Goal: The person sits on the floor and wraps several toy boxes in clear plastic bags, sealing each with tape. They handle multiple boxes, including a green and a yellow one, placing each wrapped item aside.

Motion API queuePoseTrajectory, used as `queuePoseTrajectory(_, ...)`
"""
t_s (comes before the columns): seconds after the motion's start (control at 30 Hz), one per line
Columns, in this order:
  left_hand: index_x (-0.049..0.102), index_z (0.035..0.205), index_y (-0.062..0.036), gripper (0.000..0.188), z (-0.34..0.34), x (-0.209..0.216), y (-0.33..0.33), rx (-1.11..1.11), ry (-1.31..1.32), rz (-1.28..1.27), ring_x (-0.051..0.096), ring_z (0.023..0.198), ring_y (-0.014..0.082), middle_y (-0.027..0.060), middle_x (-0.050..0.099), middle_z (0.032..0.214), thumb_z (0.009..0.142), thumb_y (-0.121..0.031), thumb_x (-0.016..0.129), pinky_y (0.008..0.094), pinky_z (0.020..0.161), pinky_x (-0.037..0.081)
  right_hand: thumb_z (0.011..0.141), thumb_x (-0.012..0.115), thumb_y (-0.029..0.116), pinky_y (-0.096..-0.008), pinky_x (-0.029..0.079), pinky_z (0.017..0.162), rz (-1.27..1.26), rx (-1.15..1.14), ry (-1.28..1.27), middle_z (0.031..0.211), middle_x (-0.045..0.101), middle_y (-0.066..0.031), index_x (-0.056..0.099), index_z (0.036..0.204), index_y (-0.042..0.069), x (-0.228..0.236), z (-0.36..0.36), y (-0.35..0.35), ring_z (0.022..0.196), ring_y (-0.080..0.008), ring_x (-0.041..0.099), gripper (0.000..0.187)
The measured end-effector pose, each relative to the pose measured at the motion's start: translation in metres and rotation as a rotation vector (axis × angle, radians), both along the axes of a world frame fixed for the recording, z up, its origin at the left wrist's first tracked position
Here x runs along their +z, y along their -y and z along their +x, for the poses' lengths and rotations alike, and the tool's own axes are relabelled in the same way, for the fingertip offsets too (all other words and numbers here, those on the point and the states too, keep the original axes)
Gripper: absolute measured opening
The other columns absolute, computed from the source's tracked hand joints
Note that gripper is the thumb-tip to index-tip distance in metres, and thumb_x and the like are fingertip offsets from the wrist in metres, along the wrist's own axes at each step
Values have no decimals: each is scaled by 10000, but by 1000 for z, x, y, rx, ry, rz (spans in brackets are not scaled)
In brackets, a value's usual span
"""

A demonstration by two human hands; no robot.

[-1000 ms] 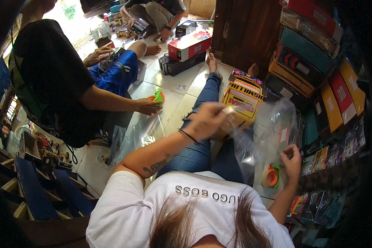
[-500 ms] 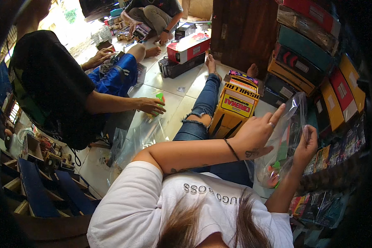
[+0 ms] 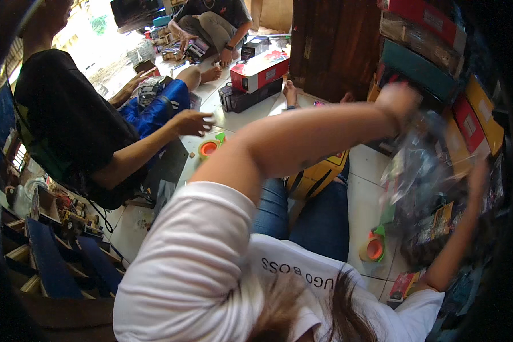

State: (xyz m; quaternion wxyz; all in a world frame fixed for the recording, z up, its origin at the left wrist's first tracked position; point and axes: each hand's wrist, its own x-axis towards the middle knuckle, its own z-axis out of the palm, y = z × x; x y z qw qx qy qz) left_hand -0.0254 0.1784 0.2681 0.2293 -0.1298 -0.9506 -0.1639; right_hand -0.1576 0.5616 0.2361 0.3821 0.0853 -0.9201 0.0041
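Observation:
A clear plastic bag (image 3: 413, 171) hangs in the air on the right, blurred by motion. My left hand (image 3: 398, 102) is raised at the bag's upper left side, its fingers too smeared to read. On the bag's right side is my right hand (image 3: 477, 171), blurred too, closed on the plastic. Between my legs stands a yellow box shaped like a bus (image 3: 316, 175), mostly hidden behind my left forearm. A tape dispenser with an orange core and green cutter (image 3: 374, 249) lies on the tiles by my right leg.
Stacked boxes (image 3: 419, 68) rise along the right. A person in black and blue sits at left, one hand (image 3: 193, 122) held out near another tape dispenser (image 3: 209, 148). A red box (image 3: 260, 71) sits on a dark one ahead. Another person crouches beyond, holding a box.
My left arm has swung up and forward, and my right hand has moved right. The bag has lifted off the tape dispenser. The neighbour's hand has drawn back from the other dispenser.

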Motion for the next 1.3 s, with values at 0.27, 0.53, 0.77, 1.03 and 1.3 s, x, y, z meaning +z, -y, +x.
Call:
queuePoseTrajectory(0.27,608,1129,-120,316,-100,-144,-81,-262,-814,62,563,1081,279,120,591,1140,841,-239,560,467,912,442,932,453,195,-354,443,651,326,93,834,888,590,-116,556,1015,-2,-127,17,31,699,-199,516,237)
queuePoseTrajectory(0.53,640,759,-35,325,-69,0,-23,-94,-587,647,637,697,291,138,642,793,607,-281,791,340,588,515,935,474,242,-354,443,635,-158,226,205,839,579,-76,572,971,27,-30,-23,-2,692,-180,521,239)
queuePoseTrajectory(0.77,535,1119,-98,423,-54,-76,-20,-226,-313,-152,550,1037,293,117,562,1118,726,-199,655,428,879,436,938,493,283,-354,444,622,348,127,769,795,569,-41,587,933,52,-96,8,54,686,-163,526,249)
queuePoseTrajectory(1.03,544,1292,-94,461,-158,-123,-43,258,642,429,551,1169,310,124,494,1363,854,-233,587,448,918,470,941,542,387,-194,247,439,-698,701,986,628,373,104,480,856,179,-85,-14,85,497,-18,324,233)
queuePoseTrajectory(1.3,687,930,-116,160,-168,16,71,487,-348,110,684,796,181,40,699,841,801,-203,647,311,612,554,1006,370,290,-410,465,788,-127,372,-268,1059,625,-218,562,1147,-2,51,-88,166,965,-372,604,377)
